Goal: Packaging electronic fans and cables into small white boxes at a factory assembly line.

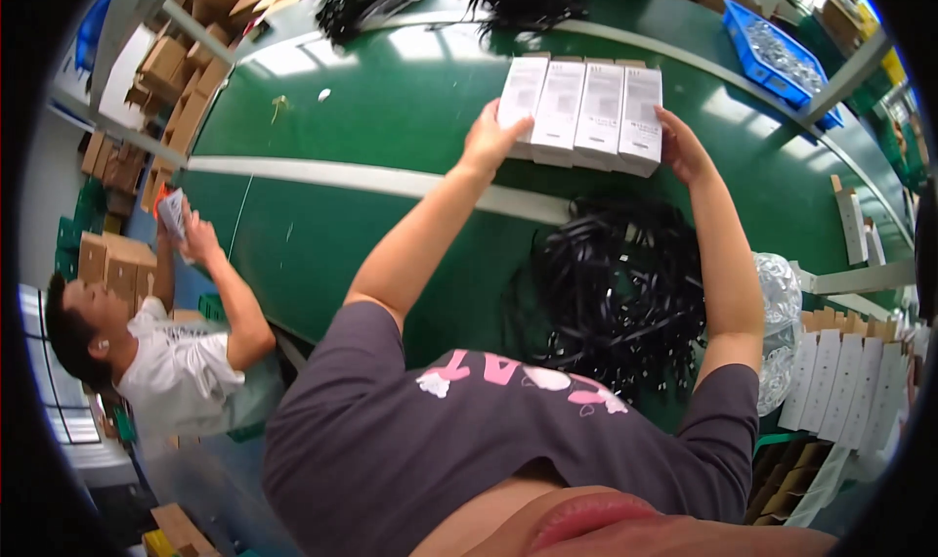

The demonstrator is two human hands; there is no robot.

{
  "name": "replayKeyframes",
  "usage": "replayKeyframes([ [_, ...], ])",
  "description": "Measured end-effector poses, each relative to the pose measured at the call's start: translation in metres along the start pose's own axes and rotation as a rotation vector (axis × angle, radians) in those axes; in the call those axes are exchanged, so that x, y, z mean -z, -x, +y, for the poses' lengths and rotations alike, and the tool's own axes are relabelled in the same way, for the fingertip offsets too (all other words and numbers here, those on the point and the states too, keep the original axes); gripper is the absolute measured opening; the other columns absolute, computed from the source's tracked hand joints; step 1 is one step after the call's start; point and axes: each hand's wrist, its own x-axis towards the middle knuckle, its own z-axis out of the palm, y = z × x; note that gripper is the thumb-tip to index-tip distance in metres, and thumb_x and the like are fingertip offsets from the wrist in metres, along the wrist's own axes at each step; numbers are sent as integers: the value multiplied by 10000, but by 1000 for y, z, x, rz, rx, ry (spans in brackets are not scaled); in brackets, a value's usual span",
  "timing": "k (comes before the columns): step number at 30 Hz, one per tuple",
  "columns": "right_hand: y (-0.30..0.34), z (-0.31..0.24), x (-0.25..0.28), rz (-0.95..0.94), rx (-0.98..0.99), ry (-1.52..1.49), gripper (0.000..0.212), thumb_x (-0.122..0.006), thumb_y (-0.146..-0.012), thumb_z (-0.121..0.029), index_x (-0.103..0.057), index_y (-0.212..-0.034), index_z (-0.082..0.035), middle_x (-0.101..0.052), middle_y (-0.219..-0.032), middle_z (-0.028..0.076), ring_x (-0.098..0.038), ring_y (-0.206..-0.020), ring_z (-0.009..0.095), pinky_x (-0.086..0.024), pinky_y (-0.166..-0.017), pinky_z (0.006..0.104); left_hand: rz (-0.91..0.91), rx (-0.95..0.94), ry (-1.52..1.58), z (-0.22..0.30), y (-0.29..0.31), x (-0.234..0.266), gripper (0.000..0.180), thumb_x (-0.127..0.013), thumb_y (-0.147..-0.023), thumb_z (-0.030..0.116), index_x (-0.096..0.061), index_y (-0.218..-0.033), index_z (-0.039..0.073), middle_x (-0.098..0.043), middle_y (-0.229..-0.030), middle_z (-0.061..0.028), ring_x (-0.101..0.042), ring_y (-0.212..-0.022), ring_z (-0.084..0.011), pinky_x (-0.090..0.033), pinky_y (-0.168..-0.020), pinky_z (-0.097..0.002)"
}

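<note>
Several narrow white cardboard boxes point(573, 107) stand side by side in a row on the green tabletop, with small grey print on their faces. My left hand point(496, 139) grips the left end of the row, its thumb against the leftmost box. At the opposite end, my right hand point(684, 145) presses its fingers on the outer side of the rightmost box. The row is held between both hands. Between my forearms, closer to my body, lies a tangled heap of black flat straps point(620, 293).
More black strap bundles point(523, 0) lie at the far side. A blue crate point(762, 54) of clear packets stands far right. White boxes point(842, 386) and clear plastic bags point(777, 303) are at the near right. On the left, a co-worker point(176, 362) holds a small packet.
</note>
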Motion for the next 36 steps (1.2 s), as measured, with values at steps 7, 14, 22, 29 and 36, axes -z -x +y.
replayKeyframes([
  [7,39,-28,-164,-365,250,-70,619,-691,-806,-309,-504,-1299,16,-617,-1157,216,-631,-1014,282,-511,-853,366,139,-107,98,21,71,106,844,-857,-738,238,-381,-1354,-88,-591,-1195,-221,-641,-998,-249,-536,-842,-307],
  [14,117,28,-257,-561,648,421,815,-840,-720,-333,-398,-1341,-46,-612,-1142,190,-608,-1053,312,-483,-911,387,515,-330,-148,-53,188,206,1082,-883,-696,167,-156,-1483,19,-304,-1433,-242,-394,-1288,-311,-335,-1087,-395],
  [22,122,68,-211,-530,615,755,687,-760,-753,-208,-465,-1352,-46,-574,-1271,177,-570,-1145,298,-453,-979,394,464,-396,-332,-66,215,202,1083,-836,-737,110,-66,-1488,-14,-210,-1500,-268,-294,-1390,-349,-221,-1173,-418],
  [29,101,34,-100,-34,639,1426,354,-642,-839,-66,-628,-1192,-79,-690,-1031,58,-638,-897,193,-521,-849,314,414,-381,-402,-75,217,196,1114,-829,-757,226,-43,-1513,-4,-177,-1514,-299,-241,-1422,-398,-218,-1177,-453],
  [36,171,-37,-103,-32,568,292,158,-652,-882,-160,-704,-935,-21,-688,-818,63,-618,-669,156,-534,-705,288,464,-862,-862,-51,230,193,1100,-794,-784,262,-26,-1545,62,-52,-1573,-283,-132,-1463,-425,-190,-1175,-534],
])
